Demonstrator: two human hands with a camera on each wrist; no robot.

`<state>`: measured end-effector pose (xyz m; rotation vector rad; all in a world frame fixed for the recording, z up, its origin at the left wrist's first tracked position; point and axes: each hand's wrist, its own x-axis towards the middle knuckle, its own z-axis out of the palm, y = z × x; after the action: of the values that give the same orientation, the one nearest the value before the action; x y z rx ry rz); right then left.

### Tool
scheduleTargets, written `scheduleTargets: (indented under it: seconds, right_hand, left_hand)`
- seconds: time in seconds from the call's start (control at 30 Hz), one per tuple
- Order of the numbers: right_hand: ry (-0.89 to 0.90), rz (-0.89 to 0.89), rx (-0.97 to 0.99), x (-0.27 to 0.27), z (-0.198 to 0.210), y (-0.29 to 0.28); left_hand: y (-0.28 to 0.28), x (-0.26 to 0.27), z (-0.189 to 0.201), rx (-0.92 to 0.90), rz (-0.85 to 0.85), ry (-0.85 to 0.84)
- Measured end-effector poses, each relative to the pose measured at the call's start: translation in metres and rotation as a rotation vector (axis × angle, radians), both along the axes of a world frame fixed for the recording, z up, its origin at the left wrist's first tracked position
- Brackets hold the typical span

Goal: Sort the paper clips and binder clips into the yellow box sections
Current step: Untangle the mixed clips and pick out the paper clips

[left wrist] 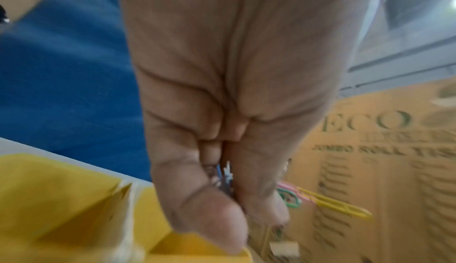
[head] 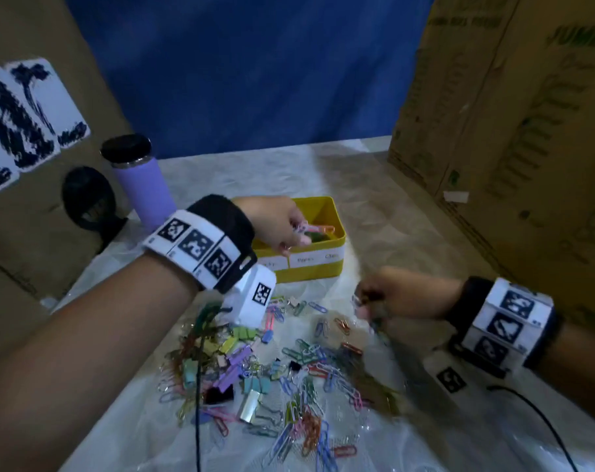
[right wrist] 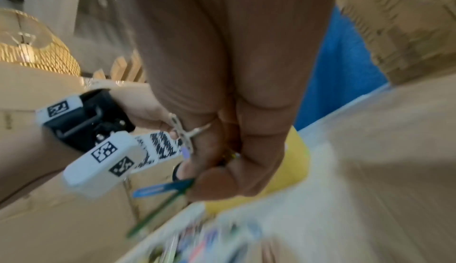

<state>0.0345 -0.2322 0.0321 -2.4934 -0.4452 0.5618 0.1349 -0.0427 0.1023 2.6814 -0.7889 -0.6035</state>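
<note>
A yellow box (head: 320,267) with a white label strip stands mid-table; its divider (left wrist: 123,195) shows in the left wrist view. My left hand (head: 289,229) hovers over the box's right section, pinching a bunch of coloured paper clips (left wrist: 320,201). My right hand (head: 367,301) is in front of the box to the right, above the table, gripping several clips (right wrist: 162,189), blue and green ones sticking out. A big mixed pile of paper clips and binder clips (head: 255,366) lies on the white cover nearer me.
A purple tumbler with a black lid (head: 136,178) and a black object (head: 88,202) stand at the left. Cardboard boxes (head: 507,114) wall in the right; a blue cloth (head: 248,73) hangs behind. A black cable (head: 541,424) trails from my right wrist.
</note>
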Motion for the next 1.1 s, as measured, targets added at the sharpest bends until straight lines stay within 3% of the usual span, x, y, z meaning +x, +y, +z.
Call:
scheduleTargets:
  seconds: [0.13, 0.2, 0.27, 0.33, 0.4, 0.43, 0.53, 0.63, 0.8, 1.0, 1.1]
  right_hand:
    - [-0.148, -0.244, 0.164, 0.061, 0.036, 0.009]
    - [-0.293, -0.388, 0.102, 0.094, 0.046, 0.016]
    - [-0.325, -0.466, -0.001, 0.117, 0.048, 0.024]
    - [-0.267, -0.389, -0.196, 0.123, 0.048, 0.031]
    - [-0.175, -0.211, -0.310, 0.118, 0.044, 0.035]
    - [-0.167, -0.142, -0.313, 0.113, 0.043, 0.035]
    - [-0.381, -0.038, -0.292, 0.089, 0.041, 0.030]
    - [-0.529, 0.029, -0.157, 0.055, 0.035, 0.030]
    - [-0.265, 0.243, -0.262, 0.038, -0.010, 0.051]
    - [-0.152, 0.352, -0.520, 0.054, -0.043, 0.066]
    - [-0.217, 0.334, -0.507, 0.044, -0.042, 0.060]
  left_hand:
    - [-0.014, 0.034, 0.008, 0.015, 0.201, -0.148]
    - [-0.018, 0.039, 0.003, 0.035, 0.292, -0.132]
    - [-0.018, 0.040, -0.001, 0.098, 0.307, -0.108]
    - [-0.013, 0.040, -0.005, 0.065, 0.298, -0.093]
    - [-0.002, 0.035, -0.009, -0.139, 0.310, -0.094]
    - [0.004, 0.029, -0.009, -0.224, 0.308, -0.177]
    - [0.026, -0.001, -0.019, -0.357, 0.240, -0.377]
    - [0.040, -0.047, -0.048, -0.162, 0.000, -0.287]
    - [0.044, -0.102, -0.109, 0.184, -0.324, -0.070]
    - [0.064, -0.134, -0.104, 0.409, -0.280, -0.041]
    - [0.074, -0.138, -0.104, 0.490, -0.280, -0.034]
